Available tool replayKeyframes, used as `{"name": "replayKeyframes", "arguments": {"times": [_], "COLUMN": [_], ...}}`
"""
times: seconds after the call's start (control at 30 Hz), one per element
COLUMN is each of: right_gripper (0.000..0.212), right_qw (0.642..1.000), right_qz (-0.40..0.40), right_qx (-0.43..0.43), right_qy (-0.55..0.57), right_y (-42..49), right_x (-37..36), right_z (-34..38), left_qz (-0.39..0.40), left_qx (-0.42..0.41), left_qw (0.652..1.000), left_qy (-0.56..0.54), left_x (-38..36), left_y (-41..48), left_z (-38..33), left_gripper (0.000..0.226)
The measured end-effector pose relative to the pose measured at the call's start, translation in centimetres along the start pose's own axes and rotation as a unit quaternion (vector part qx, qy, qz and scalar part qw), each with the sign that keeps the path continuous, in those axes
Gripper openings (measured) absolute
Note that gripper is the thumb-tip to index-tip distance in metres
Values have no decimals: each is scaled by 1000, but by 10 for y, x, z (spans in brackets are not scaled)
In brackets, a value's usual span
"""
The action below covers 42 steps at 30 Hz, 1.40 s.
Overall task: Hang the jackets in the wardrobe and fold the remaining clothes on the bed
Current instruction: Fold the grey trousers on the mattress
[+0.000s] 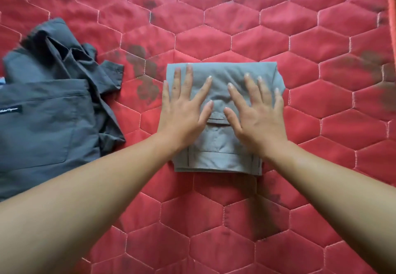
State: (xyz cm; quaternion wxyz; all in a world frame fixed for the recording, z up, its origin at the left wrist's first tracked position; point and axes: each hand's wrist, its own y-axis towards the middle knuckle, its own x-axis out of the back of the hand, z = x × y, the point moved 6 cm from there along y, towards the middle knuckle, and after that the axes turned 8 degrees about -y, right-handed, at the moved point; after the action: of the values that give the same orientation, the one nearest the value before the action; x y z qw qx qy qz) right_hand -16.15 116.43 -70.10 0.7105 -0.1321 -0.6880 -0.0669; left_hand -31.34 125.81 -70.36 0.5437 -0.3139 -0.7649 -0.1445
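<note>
risk: my read is that the trousers (218,158) spring open once the hands lift; the top layer bulges between the palms and the right edge sits uneven.
cause: thick waistband and pocket flap are stacked at the near end, and only hand weight holds the fold.
risk 2: sliding the palms could skew the layers on the bed (300,38).
left hand (184,110): flat on the left half, fingers (189,80) straight and spread, gripping nothing.
right hand (257,113): flat on the right half, same spread, pressing only.
look: grey, compact rectangle, creased mid-panel.
location: mid-bed, apart from the crumpled dark shirt (42,113) at left.
</note>
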Motion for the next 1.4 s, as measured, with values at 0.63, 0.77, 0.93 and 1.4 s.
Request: {"name": "replayKeyframes", "arguments": {"times": [0.63,0.77,0.93,1.4], "right_gripper": [59,38,42,40], "right_qw": [630,537,596,607], "right_qz": [74,198,153,275], "right_qx": [-486,-406,-339,-114], "right_qy": [601,713,711,737], "right_y": [-62,-59,-78,-170], "right_x": [-28,3,94,409], "right_z": [-37,-21,-6,103], "left_qz": [-80,32,22,-220], "left_qx": [405,405,381,386], "left_qw": [693,638,623,583], "left_qy": [-590,-655,-682,-681], "left_x": [-14,6,91,404], "left_y": [-58,-61,-105,-326], "left_z": [52,39,7,-77], "left_gripper": [51,13,30,28]}}
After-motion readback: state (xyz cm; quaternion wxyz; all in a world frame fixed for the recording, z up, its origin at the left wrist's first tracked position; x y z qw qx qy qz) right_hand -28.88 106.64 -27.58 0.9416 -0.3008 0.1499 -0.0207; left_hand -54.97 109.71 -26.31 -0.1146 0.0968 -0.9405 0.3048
